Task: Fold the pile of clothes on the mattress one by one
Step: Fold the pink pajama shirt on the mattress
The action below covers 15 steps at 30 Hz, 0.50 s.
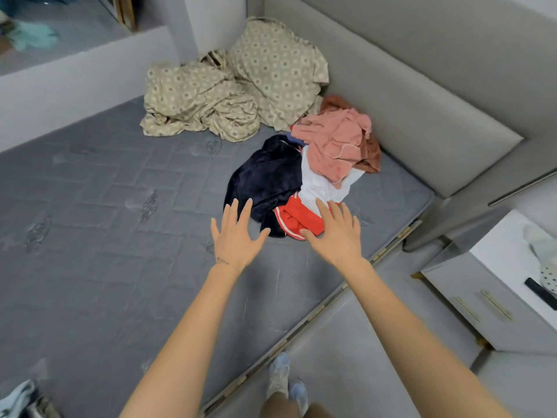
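clothes pile (304, 179) lies on the mattress (105, 221) just beyond both hands — left hand (233, 236) and right hand (336, 233) spread flat, fingers straight, holding nothing.

**Clothes pile: unfolded**

Pile (301, 176) lies crumpled on grey quilted mattress (120, 236), near its right edge. Navy piece (265, 179) at left. Pink piece (334, 143) on top, over rust-brown piece (372, 158). White piece (319, 185) mid-pile. Red white-striped piece (297, 220) at front.
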Available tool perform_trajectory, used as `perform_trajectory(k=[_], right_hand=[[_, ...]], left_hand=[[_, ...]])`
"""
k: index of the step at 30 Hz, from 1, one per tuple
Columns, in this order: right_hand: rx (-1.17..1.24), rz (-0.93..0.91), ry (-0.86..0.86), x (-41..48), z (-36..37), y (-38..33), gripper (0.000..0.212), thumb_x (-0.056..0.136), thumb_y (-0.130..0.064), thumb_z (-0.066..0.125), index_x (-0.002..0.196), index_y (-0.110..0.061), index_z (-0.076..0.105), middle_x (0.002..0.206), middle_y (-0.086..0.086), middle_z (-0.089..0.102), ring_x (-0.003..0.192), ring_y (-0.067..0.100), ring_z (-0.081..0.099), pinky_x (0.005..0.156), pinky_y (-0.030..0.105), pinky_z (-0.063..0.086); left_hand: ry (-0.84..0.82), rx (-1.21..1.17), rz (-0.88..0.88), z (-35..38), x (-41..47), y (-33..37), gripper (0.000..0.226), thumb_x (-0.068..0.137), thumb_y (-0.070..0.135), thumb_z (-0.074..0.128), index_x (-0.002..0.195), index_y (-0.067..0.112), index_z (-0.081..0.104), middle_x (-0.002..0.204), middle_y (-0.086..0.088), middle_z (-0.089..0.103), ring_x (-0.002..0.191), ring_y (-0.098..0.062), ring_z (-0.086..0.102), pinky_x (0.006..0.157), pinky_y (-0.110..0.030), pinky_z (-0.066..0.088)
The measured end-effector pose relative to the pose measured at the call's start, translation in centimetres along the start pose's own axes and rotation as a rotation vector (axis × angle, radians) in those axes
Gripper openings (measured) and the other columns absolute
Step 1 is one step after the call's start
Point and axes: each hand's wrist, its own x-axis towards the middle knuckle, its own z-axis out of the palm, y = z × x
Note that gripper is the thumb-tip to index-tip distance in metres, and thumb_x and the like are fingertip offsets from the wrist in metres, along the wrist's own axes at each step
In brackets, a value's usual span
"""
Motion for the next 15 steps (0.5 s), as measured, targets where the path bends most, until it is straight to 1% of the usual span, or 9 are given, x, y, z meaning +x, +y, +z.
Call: perform_trajectory(k=[4, 8, 12, 15], right_hand=[[-0.006, 0.042, -0.003, 3.8, -0.8, 1.6, 0.077, 0.089, -0.054, 0.055, 0.152, -0.029, 0.020, 0.160, 0.004, 0.018, 0.148, 0.026, 0.006, 0.117, 0.048, 0.008], [0.002, 0.061, -0.018, 7.5, -1.7, 3.5, 0.077, 0.090, -0.054, 0.054, 0.153, -0.028, 0.019, 0.160, 0.005, 0.017, 0.148, 0.027, 0.005, 0.118, 0.049, 0.009], [-0.009, 0.050, -0.042, 12.2, -2.3, 6.0, 0.076, 0.090, -0.054, 0.053, 0.153, -0.028, 0.018, 0.160, 0.006, 0.016, 0.148, 0.028, 0.005, 0.118, 0.049, 0.009], [-0.021, 0.020, -0.034, 16.6, -2.9, 8.5, 0.075, 0.090, -0.053, 0.054, 0.152, -0.027, 0.021, 0.160, 0.005, 0.017, 0.147, 0.028, 0.008, 0.117, 0.049, 0.011]], left_hand=[[-0.012, 0.012, 0.037, 1.1, 4.4, 1.6, 0.076, 0.091, 0.060, 0.047, 0.154, 0.030, 0.015, 0.162, -0.003, 0.008, 0.149, -0.020, 0.001, 0.117, -0.049, -0.003], [-0.060, 0.012, 0.027, 2.2, 8.0, 3.7, 0.075, 0.093, 0.057, 0.047, 0.154, 0.030, 0.013, 0.162, -0.001, 0.005, 0.149, -0.019, -0.001, 0.117, -0.047, -0.005], [-0.067, 0.007, 0.015, 3.7, 12.0, 5.6, 0.075, 0.092, 0.056, 0.048, 0.154, 0.029, 0.014, 0.162, -0.002, 0.006, 0.149, -0.019, -0.001, 0.117, -0.047, -0.005], [-0.062, 0.026, -0.002, 5.1, 15.4, 7.4, 0.076, 0.092, 0.057, 0.049, 0.154, 0.030, 0.014, 0.162, -0.002, 0.007, 0.149, -0.019, -0.001, 0.117, -0.048, -0.004]])
